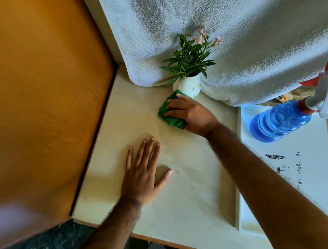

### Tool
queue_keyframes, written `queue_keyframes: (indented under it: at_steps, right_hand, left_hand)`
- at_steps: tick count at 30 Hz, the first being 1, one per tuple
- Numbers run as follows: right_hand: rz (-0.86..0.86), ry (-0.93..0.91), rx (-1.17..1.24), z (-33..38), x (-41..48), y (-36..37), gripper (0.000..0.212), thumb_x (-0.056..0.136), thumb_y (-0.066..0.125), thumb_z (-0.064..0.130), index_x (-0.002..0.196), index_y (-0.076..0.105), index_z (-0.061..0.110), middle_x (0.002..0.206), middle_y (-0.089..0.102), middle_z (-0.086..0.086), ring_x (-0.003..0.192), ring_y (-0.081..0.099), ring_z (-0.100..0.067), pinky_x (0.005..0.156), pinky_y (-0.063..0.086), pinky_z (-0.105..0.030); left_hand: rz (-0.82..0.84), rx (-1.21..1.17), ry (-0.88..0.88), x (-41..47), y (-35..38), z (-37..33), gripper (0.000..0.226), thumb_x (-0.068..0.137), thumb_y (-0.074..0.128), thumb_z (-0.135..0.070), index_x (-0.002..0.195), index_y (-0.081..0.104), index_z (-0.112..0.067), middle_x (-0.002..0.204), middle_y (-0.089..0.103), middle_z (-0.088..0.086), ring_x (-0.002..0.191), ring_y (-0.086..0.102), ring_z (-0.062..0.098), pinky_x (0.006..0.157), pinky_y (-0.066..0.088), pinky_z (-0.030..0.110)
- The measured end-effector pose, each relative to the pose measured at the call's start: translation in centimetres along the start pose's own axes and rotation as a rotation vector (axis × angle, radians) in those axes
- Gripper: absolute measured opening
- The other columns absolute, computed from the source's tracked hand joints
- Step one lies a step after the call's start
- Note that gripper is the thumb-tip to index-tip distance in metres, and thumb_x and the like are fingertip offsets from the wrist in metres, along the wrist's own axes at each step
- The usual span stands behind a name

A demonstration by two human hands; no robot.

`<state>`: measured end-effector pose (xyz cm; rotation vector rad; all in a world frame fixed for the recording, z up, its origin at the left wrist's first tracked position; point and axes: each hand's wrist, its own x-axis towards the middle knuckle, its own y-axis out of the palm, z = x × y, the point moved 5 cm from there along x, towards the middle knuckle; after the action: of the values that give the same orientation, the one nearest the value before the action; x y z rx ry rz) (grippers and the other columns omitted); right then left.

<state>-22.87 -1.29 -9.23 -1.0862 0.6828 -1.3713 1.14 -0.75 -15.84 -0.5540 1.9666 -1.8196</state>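
A folded green cloth (169, 115) lies on the cream tabletop (192, 189), just in front of a white vase (188, 85) with green leaves and pale pink flowers. My right hand (191, 114) presses down on the cloth, its fingers laid across it and its fingertips close to the vase's foot. My left hand (143, 171) rests flat on the tabletop nearer to me, fingers straight and spread, holding nothing.
A blue spray bottle (280, 122) with a white and red trigger stands on a white tray (295, 180) at the right. A white towel (230, 39) hangs behind the vase. A wooden panel (36, 89) borders the table on the left.
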Motion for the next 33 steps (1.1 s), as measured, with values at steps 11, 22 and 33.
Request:
queue_keyframes:
  at_steps: [11, 22, 33]
  right_hand:
    - [-0.048, 0.387, 0.339, 1.0, 0.2, 0.4, 0.058, 0.068, 0.056, -0.016, 0.120, 0.074, 0.002, 0.132, 0.067, -0.020, 0.128, 0.058, -0.037, 0.116, 0.037, -0.048]
    - [-0.182, 0.345, 0.019, 7.7, -10.3, -6.5, 0.052, 0.084, 0.055, -0.013, 0.135, 0.060, -0.004, 0.139, 0.059, -0.024, 0.131, 0.055, -0.038, 0.118, 0.036, -0.051]
    - [-0.215, 0.710, -0.158, 6.2, -28.1, -5.6, 0.073, 0.068, 0.067, -0.027, 0.136, 0.060, -0.001, 0.144, 0.058, -0.018, 0.138, 0.048, -0.033, 0.114, 0.041, -0.053]
  left_hand:
    - [-0.012, -0.004, -0.002, -0.1, 0.1, 0.3, 0.091, 0.100, 0.030, -0.075, 0.169, 0.014, -0.018, 0.178, 0.016, 0.008, 0.163, 0.019, 0.027, 0.130, 0.019, 0.062]
    - [0.095, -0.035, -0.017, 0.0, -0.9, -0.3, 0.091, 0.098, 0.029, -0.073, 0.168, 0.018, -0.016, 0.178, 0.016, 0.009, 0.163, 0.019, 0.030, 0.129, 0.021, 0.065]
    - [0.061, -0.064, -0.012, -0.1, -1.4, -0.4, 0.088, 0.098, 0.027, -0.072, 0.167, 0.023, -0.016, 0.176, 0.021, 0.010, 0.163, 0.020, 0.029, 0.129, 0.021, 0.064]
